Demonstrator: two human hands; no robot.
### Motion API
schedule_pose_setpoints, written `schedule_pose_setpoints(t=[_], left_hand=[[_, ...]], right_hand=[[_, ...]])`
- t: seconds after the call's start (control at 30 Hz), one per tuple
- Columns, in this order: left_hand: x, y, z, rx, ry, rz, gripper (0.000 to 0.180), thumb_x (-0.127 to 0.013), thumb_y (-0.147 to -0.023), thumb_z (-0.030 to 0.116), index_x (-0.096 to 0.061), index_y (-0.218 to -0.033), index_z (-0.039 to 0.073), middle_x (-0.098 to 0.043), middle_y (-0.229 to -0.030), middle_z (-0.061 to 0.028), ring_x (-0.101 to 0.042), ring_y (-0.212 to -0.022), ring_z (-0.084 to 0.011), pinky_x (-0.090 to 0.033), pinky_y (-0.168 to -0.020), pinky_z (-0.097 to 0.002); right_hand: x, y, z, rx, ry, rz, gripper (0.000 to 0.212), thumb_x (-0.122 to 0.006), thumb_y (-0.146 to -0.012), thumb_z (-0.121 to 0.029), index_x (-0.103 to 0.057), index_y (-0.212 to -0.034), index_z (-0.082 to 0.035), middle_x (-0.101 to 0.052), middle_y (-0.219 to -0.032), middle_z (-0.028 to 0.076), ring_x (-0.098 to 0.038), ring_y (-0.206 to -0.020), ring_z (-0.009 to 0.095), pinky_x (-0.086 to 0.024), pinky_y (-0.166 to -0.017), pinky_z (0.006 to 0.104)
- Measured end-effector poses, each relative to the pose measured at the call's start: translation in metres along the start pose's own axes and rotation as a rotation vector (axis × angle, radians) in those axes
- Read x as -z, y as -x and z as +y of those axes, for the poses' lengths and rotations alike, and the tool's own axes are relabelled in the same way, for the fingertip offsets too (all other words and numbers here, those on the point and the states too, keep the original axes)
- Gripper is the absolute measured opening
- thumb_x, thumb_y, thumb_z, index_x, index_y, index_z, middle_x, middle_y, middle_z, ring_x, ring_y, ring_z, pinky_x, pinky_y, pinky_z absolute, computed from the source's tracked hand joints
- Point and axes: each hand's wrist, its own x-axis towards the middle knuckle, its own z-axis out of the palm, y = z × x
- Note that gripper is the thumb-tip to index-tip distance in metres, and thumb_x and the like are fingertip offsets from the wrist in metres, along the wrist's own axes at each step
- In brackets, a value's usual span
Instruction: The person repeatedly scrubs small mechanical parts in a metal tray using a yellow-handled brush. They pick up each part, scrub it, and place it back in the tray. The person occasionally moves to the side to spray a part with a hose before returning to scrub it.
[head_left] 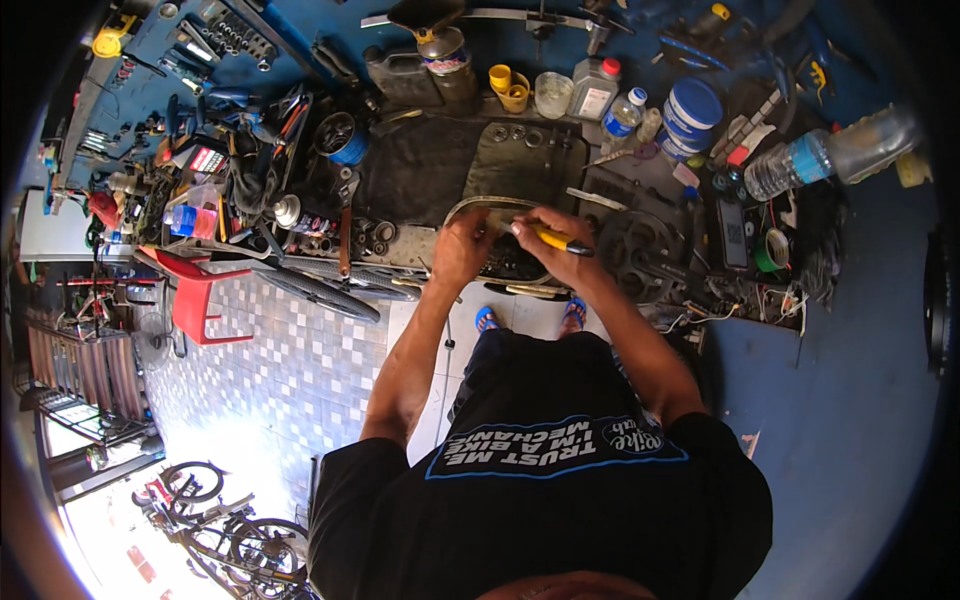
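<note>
Both hands are over a rounded tray (470,203) at the near edge of a cluttered workbench, with dark small parts (508,262) inside it. My right hand (553,236) grips a yellow-handled tool (556,238) with a black end. Its working tip points left toward my other hand and is too small to make out. My left hand (462,246) is closed at the tray's left side, fingers bent inward, and what it pinches is hidden. To the right of the tray lies a dark bicycle crankset (640,250).
Bottles, a blue-lidded tub (692,112) and a grey jug (593,90) line the bench's back. An adjustable wrench (346,215) and a spray can (300,215) lie to the left. Below them are a bicycle wheel (325,292) and a red chair (200,300).
</note>
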Motion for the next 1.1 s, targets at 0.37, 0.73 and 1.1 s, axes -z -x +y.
schedule_pose_setpoints(t=[0.37, 0.73, 1.1], left_hand=[[0.008, 0.003, 0.008, 0.075, 0.096, -0.015, 0.032, -0.082, -0.087, 0.017, -0.072, -0.113, 0.002, -0.077, -0.099, -0.0186, -0.075, -0.084, -0.0331, -0.058, -0.074, -0.0425], [0.003, 0.002, -0.002, 0.269, 0.451, -0.094, 0.026, -0.078, -0.095, 0.019, -0.07, -0.112, 0.001, -0.071, -0.087, -0.0085, -0.074, -0.085, -0.0208, -0.061, -0.07, -0.0359], [0.003, -0.004, -0.002, 0.534, 1.033, -0.159, 0.023, -0.072, -0.1, 0.015, -0.066, -0.115, -0.001, -0.072, -0.116, -0.0118, -0.073, -0.098, -0.0213, -0.066, -0.075, -0.036]], right_hand=[[0.009, -0.002, 0.021, -0.022, -0.064, 0.058, 0.033, -0.074, -0.099, -0.036, -0.072, -0.103, -0.003, -0.075, -0.086, 0.008, -0.072, -0.082, 0.011, -0.055, -0.072, 0.0278], [0.011, -0.003, 0.052, -0.093, 0.057, 0.008, 0.035, -0.07, -0.102, -0.036, -0.069, -0.102, -0.001, -0.069, -0.078, 0.003, -0.065, -0.069, 0.009, -0.051, -0.064, 0.0275], [0.009, 0.033, 0.058, 0.264, 0.409, -0.149, 0.042, -0.075, -0.092, -0.032, -0.061, -0.12, -0.005, -0.07, -0.095, 0.017, -0.07, -0.09, 0.035, -0.056, -0.077, 0.0454]])
